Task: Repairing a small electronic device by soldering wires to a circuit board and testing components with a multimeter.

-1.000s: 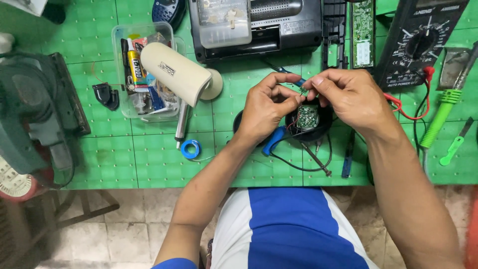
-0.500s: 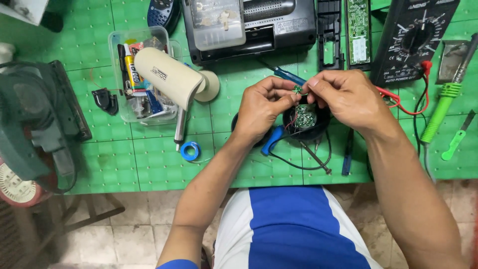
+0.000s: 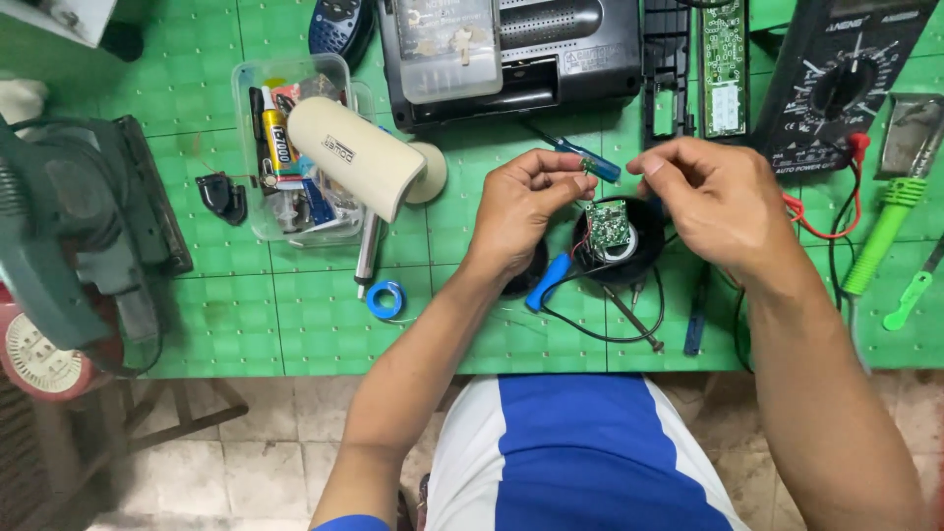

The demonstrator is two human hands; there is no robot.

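The left hand (image 3: 521, 211) pinches the small green circuit board (image 3: 609, 224) over the round black speaker (image 3: 629, 246), the right hand (image 3: 718, 206) pinches something tiny by it, and a tug could snap the thin wires (image 3: 590, 329).

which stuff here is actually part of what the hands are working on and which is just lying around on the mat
In hand:
left hand
right hand
small green circuit board, between both hands
round black housing under it

Lying about:
cream cylinder cover
clear plastic box
blue tape roll
black multimeter
green-handled tool
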